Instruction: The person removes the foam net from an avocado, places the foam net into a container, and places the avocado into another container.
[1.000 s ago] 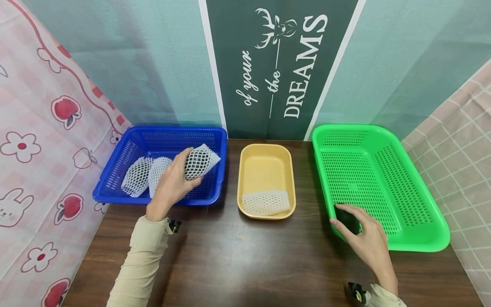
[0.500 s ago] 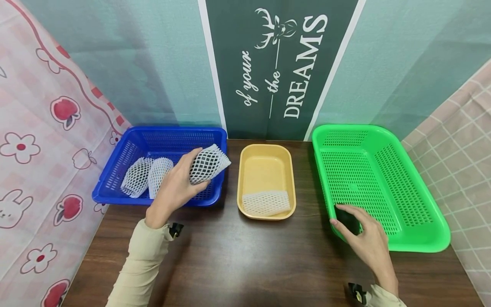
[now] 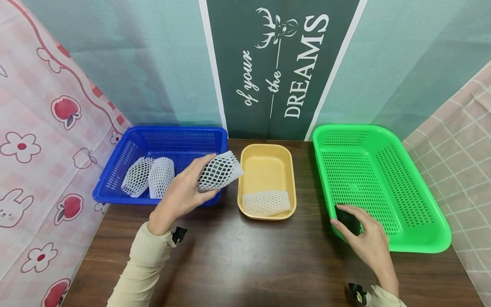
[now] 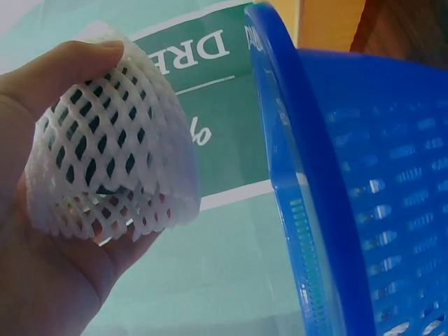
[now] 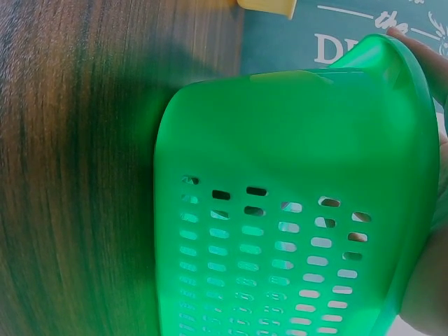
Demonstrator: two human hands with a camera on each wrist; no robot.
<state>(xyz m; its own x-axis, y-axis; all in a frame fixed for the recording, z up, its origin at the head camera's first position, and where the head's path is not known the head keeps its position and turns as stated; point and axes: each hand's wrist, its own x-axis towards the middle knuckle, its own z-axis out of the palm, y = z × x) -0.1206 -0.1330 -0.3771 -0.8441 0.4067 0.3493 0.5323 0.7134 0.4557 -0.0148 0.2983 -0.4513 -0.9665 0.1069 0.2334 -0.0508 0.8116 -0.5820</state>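
Note:
My left hand (image 3: 184,192) holds a white foam net sleeve (image 3: 220,171), dark inside, between thumb and fingers, over the right side of the blue basket (image 3: 102,198). Up close in the left wrist view, the same hand (image 4: 52,259) grips the sleeve (image 4: 119,140) around its side. Two more foam-netted pieces, one on the left (image 3: 137,176) and one beside it (image 3: 161,177), lie in the blue basket. At the near left corner of the green basket (image 3: 426,245), my right hand (image 3: 366,238) curls round a dark object (image 3: 349,221), largely hidden.
A yellow tray (image 3: 264,170) stands between the baskets, with a flattened white net sleeve (image 3: 266,202) at its near end. Cloth hangings with printed patterns surround the wooden table (image 3: 261,256) at the back and sides.
My left hand has moved right and slightly nearer with its netted piece, from over the blue basket's middle toward the yellow tray. The right hand has stayed in place.

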